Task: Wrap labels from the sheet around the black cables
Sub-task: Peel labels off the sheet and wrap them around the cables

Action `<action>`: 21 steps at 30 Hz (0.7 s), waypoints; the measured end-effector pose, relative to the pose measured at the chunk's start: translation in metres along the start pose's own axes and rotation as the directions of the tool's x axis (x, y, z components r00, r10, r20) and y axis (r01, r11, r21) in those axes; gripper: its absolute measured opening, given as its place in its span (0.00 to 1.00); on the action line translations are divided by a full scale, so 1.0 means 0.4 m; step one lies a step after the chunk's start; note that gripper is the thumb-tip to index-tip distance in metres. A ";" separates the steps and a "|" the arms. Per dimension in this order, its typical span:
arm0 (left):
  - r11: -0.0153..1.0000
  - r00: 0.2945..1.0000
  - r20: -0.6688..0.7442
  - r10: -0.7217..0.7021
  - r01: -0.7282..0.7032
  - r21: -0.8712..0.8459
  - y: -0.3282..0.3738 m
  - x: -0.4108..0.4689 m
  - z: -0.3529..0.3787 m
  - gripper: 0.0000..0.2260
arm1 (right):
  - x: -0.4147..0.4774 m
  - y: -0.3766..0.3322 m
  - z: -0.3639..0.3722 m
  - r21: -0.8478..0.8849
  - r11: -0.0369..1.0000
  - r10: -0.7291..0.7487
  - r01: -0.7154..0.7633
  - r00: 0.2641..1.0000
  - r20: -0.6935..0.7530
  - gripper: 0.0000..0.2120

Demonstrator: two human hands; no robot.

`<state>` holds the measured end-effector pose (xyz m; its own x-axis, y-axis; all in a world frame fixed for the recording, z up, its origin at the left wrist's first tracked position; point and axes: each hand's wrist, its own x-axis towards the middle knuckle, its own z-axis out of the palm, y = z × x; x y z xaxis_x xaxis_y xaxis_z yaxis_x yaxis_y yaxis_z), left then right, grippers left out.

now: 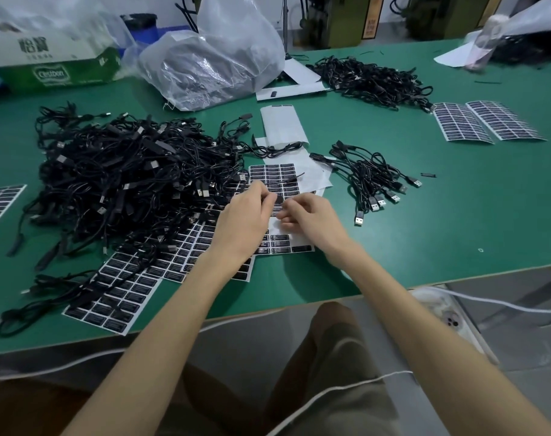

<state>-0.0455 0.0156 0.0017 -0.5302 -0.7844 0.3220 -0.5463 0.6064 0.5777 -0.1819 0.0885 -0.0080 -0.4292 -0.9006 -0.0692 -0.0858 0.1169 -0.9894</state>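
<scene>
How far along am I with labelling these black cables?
Early on. Probably done: the small bundle set apart right of the label sheet. In hand: your left hand pinches what looks like a label over the sheet, right hand beside it. Left: the big pile, plus several full sheets.

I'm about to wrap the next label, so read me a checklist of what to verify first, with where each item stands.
1. Label sheet being worked has labels remaining: ok.
2. Left hand pinches a dark piece; label or cable: cannot tell.
3. Right hand steadies the sheet: cannot tell, fingertips hidden.
4. Cable pile close at left: ok.
5. Small cable bunch lies apart at right: ok.
</scene>
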 end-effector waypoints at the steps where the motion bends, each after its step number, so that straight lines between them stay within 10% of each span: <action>1: 1.000 0.999 0.029 -0.024 0.023 0.019 -0.005 0.006 0.008 0.11 | -0.004 0.002 -0.003 0.033 0.999 -0.008 0.007 1.000 0.003 0.07; 7: 0.954 1.000 0.023 -0.016 0.008 0.300 -0.040 0.000 0.056 0.10 | -0.004 0.016 -0.058 -0.143 0.978 -0.185 0.153 0.951 -0.250 0.07; 13: 0.971 0.999 -0.009 -0.030 0.032 0.238 -0.048 0.001 0.061 0.09 | 0.006 0.027 -0.072 -0.607 0.757 -0.277 0.242 0.960 0.037 0.22; 21: 0.986 0.997 -0.048 -0.068 0.074 0.151 -0.051 -0.007 0.052 0.10 | 0.018 0.035 -0.040 -0.725 0.643 -0.257 0.248 0.961 0.100 0.25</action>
<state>-0.0462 0.0082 -0.0265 -0.4605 -0.8290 0.3172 -0.6760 0.5591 0.4799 -0.2007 0.0902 -0.0203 -0.3003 -0.9377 0.1749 -0.8129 0.1557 -0.5613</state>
